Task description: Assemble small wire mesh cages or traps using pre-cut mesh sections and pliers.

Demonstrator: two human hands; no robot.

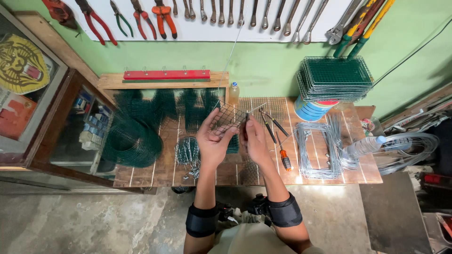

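Note:
A small square panel of grey wire mesh (229, 117) is held up over the wooden workbench (155, 174). My left hand (213, 141) grips its lower left edge with the fingers curled under it. My right hand (254, 138) pinches the panel's right edge, and a thin straight wire (258, 108) sticks out past it to the upper right. Both forearms wear black bands near the elbow.
Rolls of green mesh (132, 141) lie at the left. Screwdrivers (284, 157), bent wire frames (318, 150) and a plastic bottle (362, 146) lie right. A stack of green mesh panels (335, 77) rests on a blue tin. Pliers and wrenches hang above. A glass cabinet (61, 127) stands left.

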